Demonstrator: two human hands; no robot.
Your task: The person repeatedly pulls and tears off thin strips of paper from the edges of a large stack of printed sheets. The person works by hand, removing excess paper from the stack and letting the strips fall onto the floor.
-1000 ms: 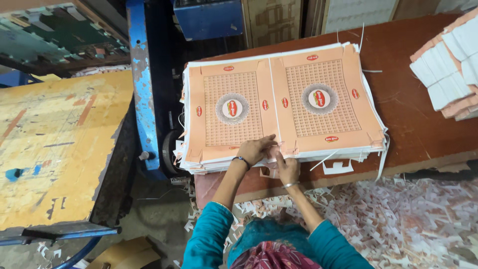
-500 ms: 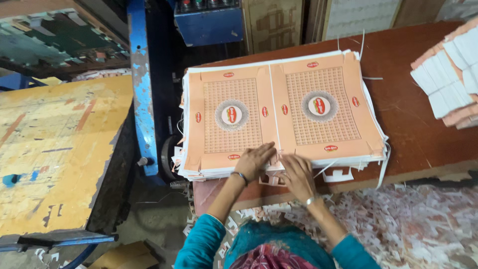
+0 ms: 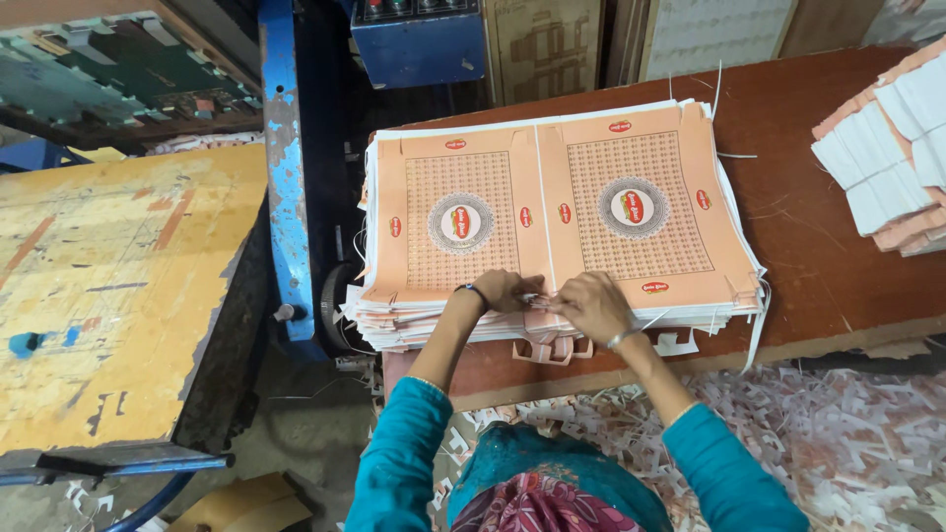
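A thick stack of peach printed cardboard sheets [image 3: 552, 197], each with two round emblems, lies on a brown table [image 3: 818, 256]. Both my hands rest at the middle of the stack's near edge. My left hand [image 3: 505, 290], with a dark bangle on the wrist, curls its fingers over the edge by the centre seam. Touching it from the right, my right hand [image 3: 591, 305] pinches the same spot. A small peach cut-out piece [image 3: 552, 348] hangs just below them at the table's front. The sleeves are teal.
A blue metal machine frame [image 3: 281, 167] stands left of the table, with a worn yellow board [image 3: 108, 296] beyond it. A pile of white and peach cut pieces [image 3: 887, 158] sits at the table's right end. Paper scraps [image 3: 847, 433] cover the floor.
My hands have drawn together at the centre of the stack's near edge, and their fingers have closed on it. The stack has stayed in place.
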